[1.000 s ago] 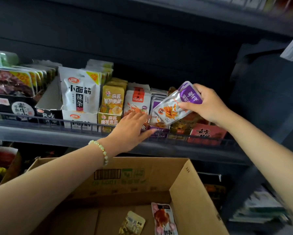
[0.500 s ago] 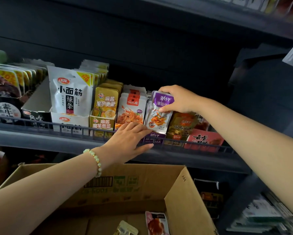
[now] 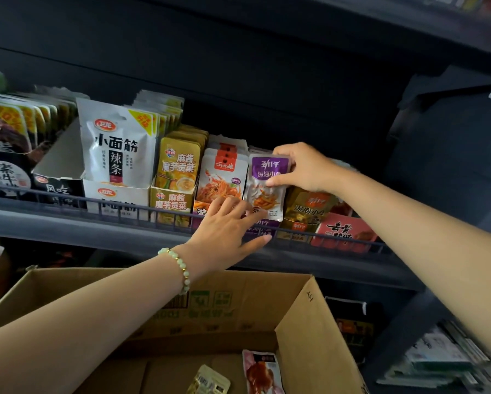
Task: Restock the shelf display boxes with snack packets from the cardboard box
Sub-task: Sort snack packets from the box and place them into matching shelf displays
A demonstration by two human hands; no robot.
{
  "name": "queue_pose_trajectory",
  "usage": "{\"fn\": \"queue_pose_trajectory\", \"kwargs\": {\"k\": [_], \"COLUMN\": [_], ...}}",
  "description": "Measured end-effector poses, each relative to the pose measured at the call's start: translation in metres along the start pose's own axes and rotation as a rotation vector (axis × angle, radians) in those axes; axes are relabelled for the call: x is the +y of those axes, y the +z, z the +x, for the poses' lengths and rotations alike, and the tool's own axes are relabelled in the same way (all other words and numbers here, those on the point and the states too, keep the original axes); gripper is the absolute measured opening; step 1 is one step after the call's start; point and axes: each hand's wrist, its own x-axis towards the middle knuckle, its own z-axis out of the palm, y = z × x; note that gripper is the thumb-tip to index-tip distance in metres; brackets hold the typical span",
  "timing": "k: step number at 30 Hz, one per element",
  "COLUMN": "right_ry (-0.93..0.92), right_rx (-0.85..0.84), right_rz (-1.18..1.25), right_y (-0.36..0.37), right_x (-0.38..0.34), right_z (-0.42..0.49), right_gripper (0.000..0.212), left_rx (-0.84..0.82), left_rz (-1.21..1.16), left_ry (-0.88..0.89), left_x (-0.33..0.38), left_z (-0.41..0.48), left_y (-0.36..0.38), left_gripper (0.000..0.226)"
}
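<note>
At the centre of the frame, our right hand (image 3: 304, 166) pinches the top of a silver foil snack packet with a purple header (image 3: 267, 191) reading 劲仔 深海小鱼, upright above the purple display box (image 3: 262, 228). Our left hand (image 3: 227, 227) lies with straight fingers on that box's front. Further left stand a white 卫龙 小面筋 辣条 pouch (image 3: 116, 149) and gold 麻酱 魔芋贡菜 packets (image 3: 178, 166). The brown cardboard box (image 3: 309, 322) fills the lower frame and holds a pink packet (image 3: 262, 372).

The right hand (image 3: 304, 166) pinches a purple packet (image 3: 267, 191) upright over the purple display box (image 3: 262, 228). At the packet's seven o'clock, the left hand (image 3: 224, 227) rests straight fingers (image 3: 234, 206) on that box's front.
</note>
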Motion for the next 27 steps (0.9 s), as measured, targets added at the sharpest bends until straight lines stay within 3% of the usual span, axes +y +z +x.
{"fn": "queue_pose_trajectory", "kwargs": {"k": [4, 9, 11, 14, 16, 19, 22, 25, 27], "right_ry": [0.024, 0.147, 0.126, 0.086, 0.073, 0.093, 0.097, 0.031, -0.029], "right_rx": [0.011, -0.191, -0.210, -0.115, -0.099, -0.133, -0.113, -0.003, 0.119], "right_rz": [0.034, -0.116, -0.147, -0.089, -0.073, -0.164, -0.254, -0.246, -0.187], "right_y": [-0.002, 0.000, -0.001, -0.009, -0.008, 0.003, 0.007, 0.001, -0.004], "right_x": [0.006, 0.006, 0.001, -0.006, -0.006, -0.008, -0.013, -0.026, -0.038], "right_z": [-0.002, 0.002, 0.003, 0.004, 0.006, 0.014, 0.015, -0.002, -0.025], "right_gripper": [0.023, 0.057, 0.056, 0.038, 0.031, 0.037, 0.042, 0.041, 0.040], "left_rx": [-0.006, -0.014, 0.018, 0.032, 0.003, -0.037, -0.051, -0.002, 0.047], "left_rz": [-0.006, -0.073, -0.086, -0.096, -0.098, -0.062, -0.087, -0.150, -0.216], "left_ry": [-0.050, -0.089, -0.061, -0.016, -0.015, -0.016, -0.027, 0.014, 0.030], "left_x": [0.011, 0.012, 0.006, -0.004, -0.007, -0.005, -0.003, -0.004, -0.003], "left_z": [0.010, 0.012, 0.007, -0.001, -0.004, -0.005, -0.006, -0.018, -0.033], "left_y": [0.005, 0.010, 0.009, 0.004, 0.003, 0.001, 0.000, -0.003, -0.008], "left_gripper": [0.062, 0.065, 0.073, 0.083, 0.075, 0.062, 0.064, 0.077, 0.074]}}
